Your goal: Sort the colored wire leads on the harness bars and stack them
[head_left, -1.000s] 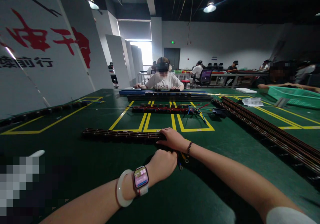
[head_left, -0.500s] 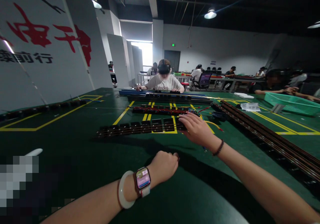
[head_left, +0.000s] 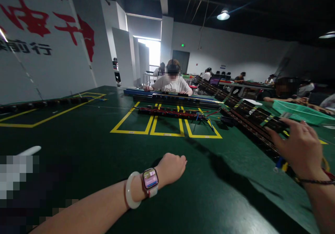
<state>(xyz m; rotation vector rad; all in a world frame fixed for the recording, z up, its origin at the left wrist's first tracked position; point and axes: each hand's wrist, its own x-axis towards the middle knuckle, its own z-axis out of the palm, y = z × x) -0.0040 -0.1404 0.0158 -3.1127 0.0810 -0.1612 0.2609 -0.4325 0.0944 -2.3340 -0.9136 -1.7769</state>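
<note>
At the right, my right hand (head_left: 300,145) grips the near end of a long dark strip of black blocks (head_left: 251,112), raised over the table and slanting away to the upper left. Blue and yellow wires (head_left: 282,165) hang by its near end. My left hand (head_left: 172,167) rests closed on the green table (head_left: 104,164), its fingers curled and nothing visible in them. Beyond it, a strip with red wires (head_left: 170,112) lies across the yellow tape outlines (head_left: 167,134). Beneath the raised strip, a row of long brown-striped strips (head_left: 251,131) lies on the table.
A person (head_left: 172,82) sits across the table behind blue and black rails (head_left: 146,93). A green basket (head_left: 300,112) stands at the right, near another person's arms. Another dark strip (head_left: 44,104) lies along the left edge. A white object (head_left: 251,102) lies at the back right.
My right hand has lifted the black-block strip off the table and carried it right, turning it to slant away. My left hand has stayed nearly still. The view has shifted slightly.
</note>
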